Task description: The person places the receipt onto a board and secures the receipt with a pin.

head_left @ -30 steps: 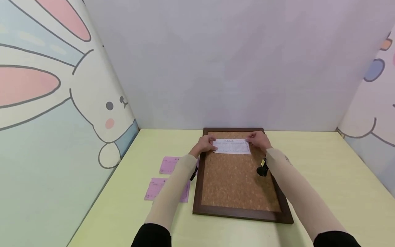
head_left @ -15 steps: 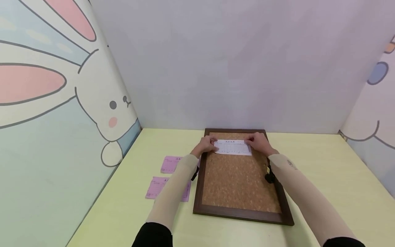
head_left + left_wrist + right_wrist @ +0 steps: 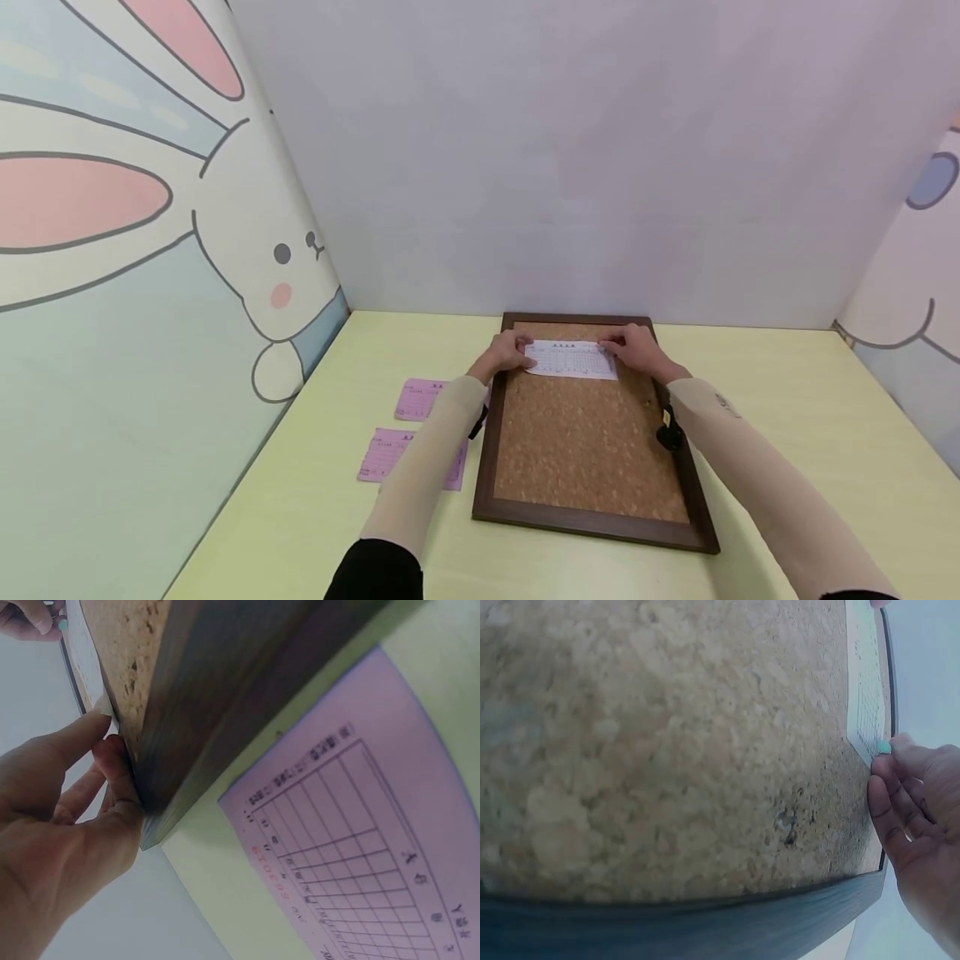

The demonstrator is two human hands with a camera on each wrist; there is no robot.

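A framed cork board [image 3: 588, 450] lies on the pale table. Near its top, a white printed form [image 3: 572, 360] with a table grid lies across the cork. My left hand [image 3: 504, 353] holds the form's left edge between curled fingers and thumb, resting against the dark frame. At the form's right end, my right hand [image 3: 639, 348] pinches a small green push pin [image 3: 884, 747] against the paper. The pin's point is hidden. In the left wrist view, the form's edge [image 3: 96, 671] rises slightly by my fingertips.
Two pink printed forms, an upper one [image 3: 417, 400] and a lower one [image 3: 386, 454], lie left of the board, partly under my left forearm. A pale wall [image 3: 585, 167] stands behind the table [image 3: 810, 433], with cartoon-printed panels at both sides.
My right hand has shifted from the form's right edge slightly inward onto its corner, with the wrist turned outward. The left hand keeps its hold. The head view has shifted slightly.
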